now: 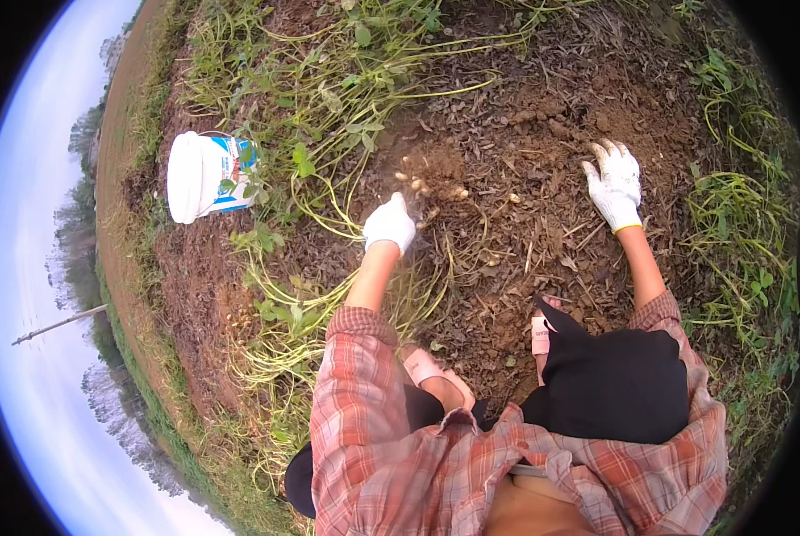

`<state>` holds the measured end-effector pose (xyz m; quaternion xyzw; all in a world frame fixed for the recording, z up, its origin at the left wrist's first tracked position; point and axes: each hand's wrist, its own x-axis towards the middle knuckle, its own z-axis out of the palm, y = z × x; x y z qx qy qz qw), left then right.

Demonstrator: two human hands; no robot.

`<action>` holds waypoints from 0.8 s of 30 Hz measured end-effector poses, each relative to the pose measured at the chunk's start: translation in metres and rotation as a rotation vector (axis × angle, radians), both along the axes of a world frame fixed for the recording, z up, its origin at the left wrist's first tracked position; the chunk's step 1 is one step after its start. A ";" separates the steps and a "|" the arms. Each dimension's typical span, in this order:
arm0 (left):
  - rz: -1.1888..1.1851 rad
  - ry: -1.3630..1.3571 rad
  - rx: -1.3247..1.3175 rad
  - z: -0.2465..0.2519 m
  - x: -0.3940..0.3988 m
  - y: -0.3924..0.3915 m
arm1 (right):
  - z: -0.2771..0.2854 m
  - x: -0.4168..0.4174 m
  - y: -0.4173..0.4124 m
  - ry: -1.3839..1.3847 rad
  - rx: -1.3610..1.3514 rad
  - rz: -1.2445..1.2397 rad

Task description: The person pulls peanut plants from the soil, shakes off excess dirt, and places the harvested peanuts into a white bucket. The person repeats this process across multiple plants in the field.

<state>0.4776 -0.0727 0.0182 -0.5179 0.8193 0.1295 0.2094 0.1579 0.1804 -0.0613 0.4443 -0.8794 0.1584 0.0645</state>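
Note:
My left hand (391, 222), in a white knit glove, is closed around the stems of a pulled peanut plant (417, 285). Pale peanut pods (413, 182) and soil-covered roots show just beyond the fist, over the ground. The plant's stems trail back towards my feet, partly blurred. Off to the right, my right hand (614, 184) wears a matching glove with dirt-stained fingertips. Its fingers are somewhat apart, holding nothing, low over loose brown soil (607, 120); whether they touch it I cannot tell. A single pod (513, 198) lies between the hands.
A white plastic bucket (192, 177) with a blue printed side stands beyond the vines at left. Peanut vines (346, 87) cover the ground at upper left, with more greenery (728, 208) at right. My pink sandals (433, 372) are close below the work area.

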 end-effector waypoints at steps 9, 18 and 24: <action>-0.108 -0.080 -0.086 -0.005 -0.002 0.078 | 0.004 0.000 0.000 0.002 0.021 -0.009; -0.095 0.093 -0.176 -0.054 0.076 0.035 | 0.000 0.006 -0.008 -0.003 -0.013 0.013; 0.020 0.353 -0.468 0.019 0.049 0.042 | 0.008 0.000 -0.003 0.014 -0.003 0.004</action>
